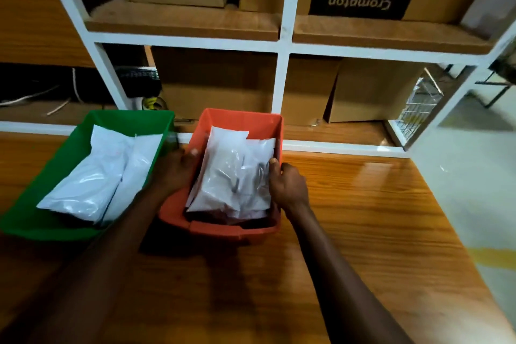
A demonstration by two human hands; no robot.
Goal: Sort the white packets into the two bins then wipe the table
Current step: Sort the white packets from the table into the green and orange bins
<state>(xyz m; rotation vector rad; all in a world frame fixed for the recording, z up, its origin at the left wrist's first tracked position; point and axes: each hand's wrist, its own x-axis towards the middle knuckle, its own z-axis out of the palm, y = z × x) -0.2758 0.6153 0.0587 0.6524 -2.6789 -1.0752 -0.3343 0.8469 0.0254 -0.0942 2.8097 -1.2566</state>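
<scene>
While both hands clasp the orange bin's [237, 120] side walls, right hand [287, 184] and left hand [174, 166] curled closed | clear packet [234, 176] lies between them, long axis front-to-back | green bin [69, 153] to the left holds white packets [103, 173] | wooden table [363, 218] bare, unwiped.
</scene>
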